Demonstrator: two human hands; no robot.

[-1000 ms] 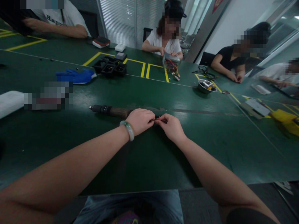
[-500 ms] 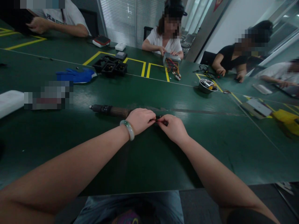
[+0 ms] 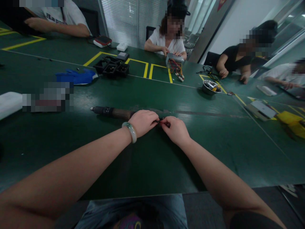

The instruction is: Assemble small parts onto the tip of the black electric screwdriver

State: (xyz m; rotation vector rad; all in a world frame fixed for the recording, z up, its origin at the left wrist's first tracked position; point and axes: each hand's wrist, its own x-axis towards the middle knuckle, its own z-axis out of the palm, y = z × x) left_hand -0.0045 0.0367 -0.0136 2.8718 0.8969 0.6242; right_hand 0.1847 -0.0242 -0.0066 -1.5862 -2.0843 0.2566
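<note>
On the green worktable, the left hand and right hand meet fingertip to fingertip, both pinching a small dark part between them; an electric screwdriver lies crosswise just behind the left hand

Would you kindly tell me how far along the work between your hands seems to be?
Done: no finished item shows. In hand: the left hand and right hand pinch a small dark piece together, low over the table; it is too small to identify. Left: the long dark tool lies on the table, one end hidden behind the left hand.
</note>
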